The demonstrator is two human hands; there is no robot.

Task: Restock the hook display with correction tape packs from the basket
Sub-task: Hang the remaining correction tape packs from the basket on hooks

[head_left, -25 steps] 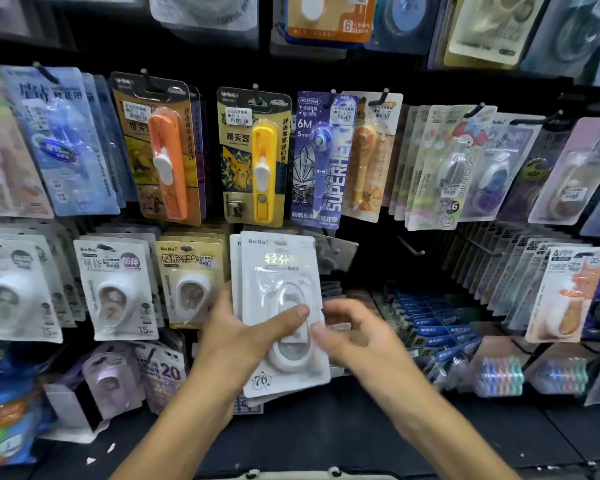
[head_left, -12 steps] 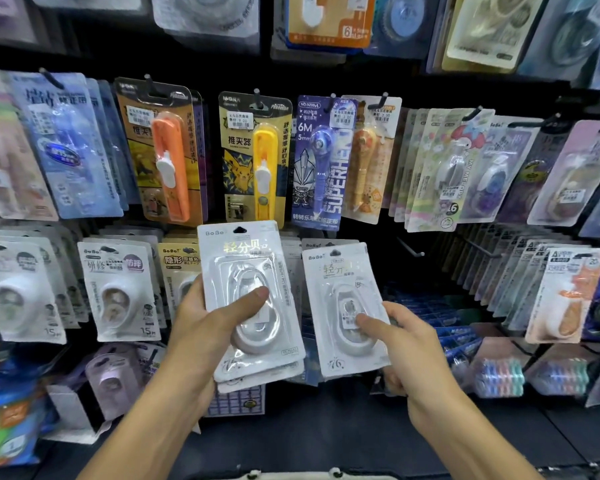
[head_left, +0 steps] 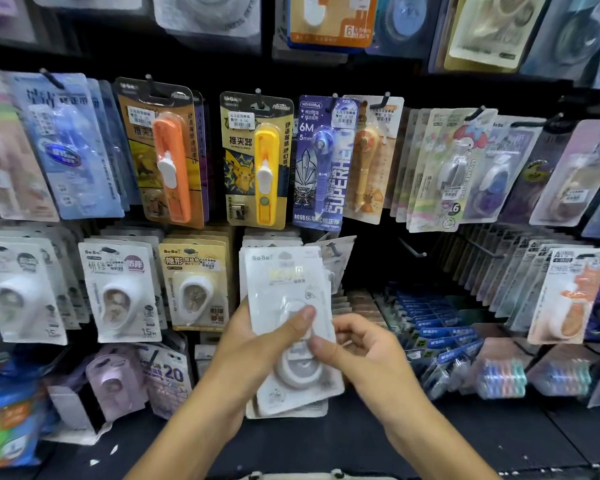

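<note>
The left hand (head_left: 257,344) has its grip closed on a stack of white correction tape packs (head_left: 288,306), thumb across the front. The right hand (head_left: 364,355) pinches the stack's right edge. Just behind the packs hang matching white packs (head_left: 274,240); left of the grip, a beige pack (head_left: 194,282).

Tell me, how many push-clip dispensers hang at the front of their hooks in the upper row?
2. The orange push-clip dispenser hangs left of centre; the yellow push-clip dispenser hangs beside it, to its right. More packs behind them may be hidden.
</note>
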